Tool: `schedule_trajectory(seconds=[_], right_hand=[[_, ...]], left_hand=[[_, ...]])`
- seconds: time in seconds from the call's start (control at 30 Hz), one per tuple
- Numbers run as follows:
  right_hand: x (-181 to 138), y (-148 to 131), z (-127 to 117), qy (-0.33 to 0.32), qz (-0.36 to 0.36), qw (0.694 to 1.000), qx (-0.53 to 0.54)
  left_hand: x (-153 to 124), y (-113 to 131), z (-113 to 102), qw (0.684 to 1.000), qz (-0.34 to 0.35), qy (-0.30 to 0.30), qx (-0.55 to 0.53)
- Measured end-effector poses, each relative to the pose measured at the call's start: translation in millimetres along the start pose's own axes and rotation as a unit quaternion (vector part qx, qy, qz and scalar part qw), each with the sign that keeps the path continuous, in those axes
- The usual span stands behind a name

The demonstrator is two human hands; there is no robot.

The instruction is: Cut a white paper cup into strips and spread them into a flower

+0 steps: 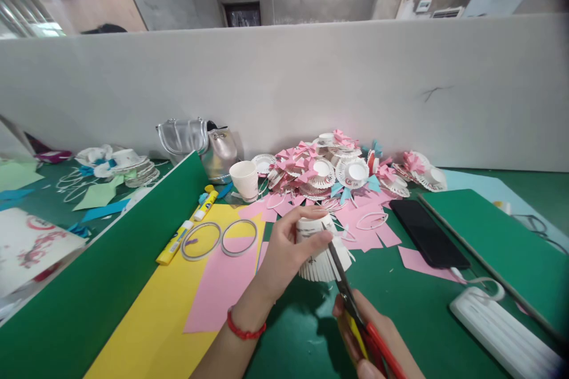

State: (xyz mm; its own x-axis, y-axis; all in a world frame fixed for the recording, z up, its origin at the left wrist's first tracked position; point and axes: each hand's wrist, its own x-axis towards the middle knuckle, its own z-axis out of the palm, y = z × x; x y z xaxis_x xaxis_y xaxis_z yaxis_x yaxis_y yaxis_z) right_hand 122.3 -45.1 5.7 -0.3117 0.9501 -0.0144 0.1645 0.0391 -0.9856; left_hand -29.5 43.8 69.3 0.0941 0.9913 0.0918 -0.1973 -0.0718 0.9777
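Note:
My left hand [296,246] is closed around the base of a white paper cup [313,251], which I hold upside down above the green table. The cup's wall is slit into many narrow strips that fan out toward the bottom. My right hand [368,331] grips a pair of scissors [351,302] with red and yellow handles. The dark blades point up and away from me and lie against the right side of the cup, among the strips. My left thumb rests close to the blade tips.
A pile of cut paper-cup crafts with pink bows [311,169] lies behind my hands. To the left are an uncut paper cup [244,179], tape rolls [239,238], glue sticks [174,243] and pink paper [217,290]. A phone [427,234] and white power strip [502,331] lie right.

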Motion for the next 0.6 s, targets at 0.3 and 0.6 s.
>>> schedule_trajectory(seconds=[0.3,0.6], right_hand=[[14,32,6,-0.066,0.125,0.989,0.053],[7,2,-4,-0.06,0.069,0.996,0.003]], left_hand=[[5,13,-14,0.989,-0.029,0.112,-0.088],[5,5,-7,0.994,-0.045,0.063,-0.081]])
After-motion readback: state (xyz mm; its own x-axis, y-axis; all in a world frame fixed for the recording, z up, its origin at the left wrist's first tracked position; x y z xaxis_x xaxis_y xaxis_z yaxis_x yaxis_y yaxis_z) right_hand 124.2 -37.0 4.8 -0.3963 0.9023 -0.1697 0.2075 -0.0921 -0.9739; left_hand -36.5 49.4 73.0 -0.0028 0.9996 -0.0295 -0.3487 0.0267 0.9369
